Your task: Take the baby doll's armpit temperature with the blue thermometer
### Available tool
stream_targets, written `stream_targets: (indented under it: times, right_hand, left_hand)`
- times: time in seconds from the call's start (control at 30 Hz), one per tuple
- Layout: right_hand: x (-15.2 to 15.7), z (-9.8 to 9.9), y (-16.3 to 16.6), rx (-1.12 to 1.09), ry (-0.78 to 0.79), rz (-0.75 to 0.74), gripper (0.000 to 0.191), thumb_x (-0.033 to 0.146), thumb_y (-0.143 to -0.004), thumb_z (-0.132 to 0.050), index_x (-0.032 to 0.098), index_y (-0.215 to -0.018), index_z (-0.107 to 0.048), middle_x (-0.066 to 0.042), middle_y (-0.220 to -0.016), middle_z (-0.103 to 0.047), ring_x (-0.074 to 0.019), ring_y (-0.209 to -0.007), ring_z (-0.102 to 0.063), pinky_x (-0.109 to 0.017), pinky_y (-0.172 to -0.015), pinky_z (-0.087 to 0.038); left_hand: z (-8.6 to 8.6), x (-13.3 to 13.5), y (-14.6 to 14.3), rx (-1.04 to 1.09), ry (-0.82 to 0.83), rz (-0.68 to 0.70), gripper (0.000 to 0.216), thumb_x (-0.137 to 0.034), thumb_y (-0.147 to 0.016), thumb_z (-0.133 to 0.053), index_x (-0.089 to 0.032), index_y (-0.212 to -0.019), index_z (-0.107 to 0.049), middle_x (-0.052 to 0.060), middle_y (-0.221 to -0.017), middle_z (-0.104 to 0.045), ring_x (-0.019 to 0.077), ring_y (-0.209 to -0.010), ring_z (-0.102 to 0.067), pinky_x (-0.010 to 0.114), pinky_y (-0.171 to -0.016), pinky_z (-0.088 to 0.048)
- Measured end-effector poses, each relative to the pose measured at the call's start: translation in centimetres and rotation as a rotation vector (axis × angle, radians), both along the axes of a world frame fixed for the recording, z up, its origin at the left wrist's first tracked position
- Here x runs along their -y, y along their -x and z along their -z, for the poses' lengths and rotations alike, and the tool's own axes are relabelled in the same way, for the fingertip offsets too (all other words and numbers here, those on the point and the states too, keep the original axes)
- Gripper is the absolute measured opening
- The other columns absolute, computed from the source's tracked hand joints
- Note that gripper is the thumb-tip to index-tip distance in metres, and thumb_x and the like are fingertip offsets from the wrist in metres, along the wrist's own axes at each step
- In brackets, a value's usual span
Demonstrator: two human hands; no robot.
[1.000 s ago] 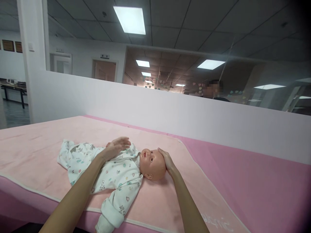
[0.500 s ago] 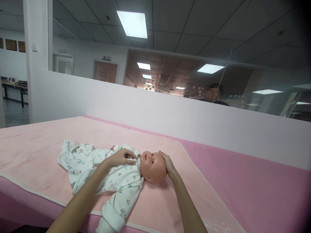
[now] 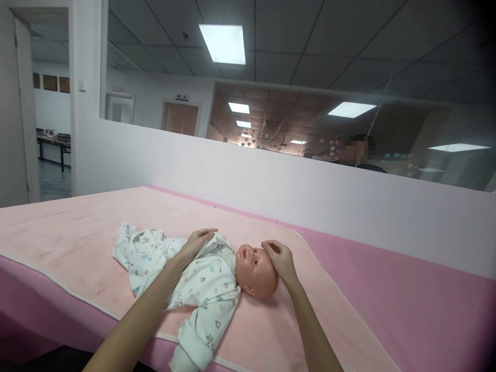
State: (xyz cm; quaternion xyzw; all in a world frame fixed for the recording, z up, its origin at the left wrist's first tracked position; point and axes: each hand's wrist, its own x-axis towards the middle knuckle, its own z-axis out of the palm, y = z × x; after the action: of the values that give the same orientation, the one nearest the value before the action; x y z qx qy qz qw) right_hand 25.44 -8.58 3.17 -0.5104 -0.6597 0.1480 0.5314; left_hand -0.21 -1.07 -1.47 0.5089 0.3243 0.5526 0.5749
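A baby doll [image 3: 259,271] lies on its back across the pink mat, its head to the right. It wears a white printed baby outfit [image 3: 209,281], with one sleeve hanging toward the near edge. My left hand [image 3: 198,243] is at the chest, fingers closed on the outfit's front flap, which is raised so that its plain white inside shows. The thumb is hidden. My right hand [image 3: 279,257] is beside the top of the doll's head, fingers loosely bent with nothing in them; I cannot tell whether it still touches the head.
The pink mat [image 3: 89,222] covers a darker pink padded surface [image 3: 372,279]. Behind it runs a low white wall [image 3: 248,165] with glass above, and a person [image 3: 358,152] shows beyond. At far left is a doorway, with a table [image 3: 54,142] past it.
My left hand has pulled at the outfit's front, and the neckline now gapes. My right hand has come away from cupping the head, with fingers more bent. The view has shifted left.
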Motion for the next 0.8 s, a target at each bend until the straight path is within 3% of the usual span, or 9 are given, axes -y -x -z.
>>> stream_targets:
  times: [0.2, 0.3, 0.4, 0.6, 0.7, 0.8]
  right_hand:
    - [2.0, -2.7, 7.4, 0.819, -0.175, 0.005, 0.025, 0.022, -0.084, -0.039, 0.021, -0.079, -0.063, -0.003, -0.081, -0.067, -0.0153, -0.077, -0.058, -0.029, -0.078, -0.035]
    - [0.7, -2.2, 11.1, 1.116, -0.15, 0.081, 0.022, 0.016, -0.083, -0.04, 0.018, -0.081, -0.062, -0.007, -0.078, -0.067, -0.0177, -0.072, -0.059, -0.031, -0.074, -0.034]
    - [-1.1, -1.2, 13.2, 1.273, -0.062, 0.116, 0.021, 0.009, -0.079, -0.042, 0.016, -0.081, -0.062, -0.009, -0.079, -0.066, -0.0201, -0.074, -0.06, -0.032, -0.073, -0.034]
    - [-0.7, -1.1, 12.6, 1.25, -0.034, 0.145, 0.025, 0.002, -0.075, -0.042, 0.015, -0.075, -0.064, -0.01, -0.076, -0.066, -0.0209, -0.077, -0.06, -0.029, -0.069, -0.036]
    - [1.3, -2.8, 10.5, 0.987, -0.041, 0.192, 0.026, 0.009, -0.08, -0.041, 0.015, -0.076, -0.066, -0.01, -0.078, -0.067, -0.0195, -0.074, -0.06, -0.028, -0.066, -0.038]
    - [3.3, -5.5, 8.0, 0.606, -0.034, 0.116, 0.023, 0.019, -0.08, -0.045, 0.018, -0.082, -0.068, -0.006, -0.084, -0.069, -0.0167, -0.077, -0.061, -0.025, -0.068, -0.042]
  left_hand:
    - [0.3, -0.3, -0.2, 0.012, -0.02, 0.041, 0.045, -0.038, -0.065, -0.069, -0.013, -0.102, -0.065, 0.008, -0.092, -0.069, 0.0168, -0.08, -0.061, 0.026, -0.074, -0.044]
    - [0.1, -0.1, -0.1, 0.03, -0.022, 0.038, 0.046, -0.038, -0.065, -0.069, -0.013, -0.102, -0.065, 0.008, -0.09, -0.069, 0.0172, -0.078, -0.061, 0.027, -0.074, -0.045]
    - [-0.1, 0.2, -0.1, 0.014, -0.025, 0.011, 0.045, -0.038, -0.065, -0.069, -0.013, -0.102, -0.065, 0.008, -0.092, -0.069, 0.018, -0.082, -0.061, 0.027, -0.077, -0.044]
    - [0.0, -0.2, -0.1, -0.024, -0.011, 0.016, 0.041, -0.036, -0.065, -0.068, -0.014, -0.1, -0.067, 0.007, -0.09, -0.069, 0.0175, -0.079, -0.061, 0.026, -0.072, -0.044]
    - [0.1, -0.3, -0.2, -0.054, -0.033, 0.003, 0.038, -0.035, -0.064, -0.068, -0.014, -0.095, -0.068, 0.007, -0.089, -0.069, 0.0173, -0.078, -0.06, 0.025, -0.07, -0.043]
    - [0.1, -0.2, -0.3, -0.061, -0.056, 0.009, 0.037, -0.036, -0.063, -0.067, -0.014, -0.092, -0.068, 0.007, -0.086, -0.069, 0.0171, -0.076, -0.06, 0.024, -0.067, -0.043]
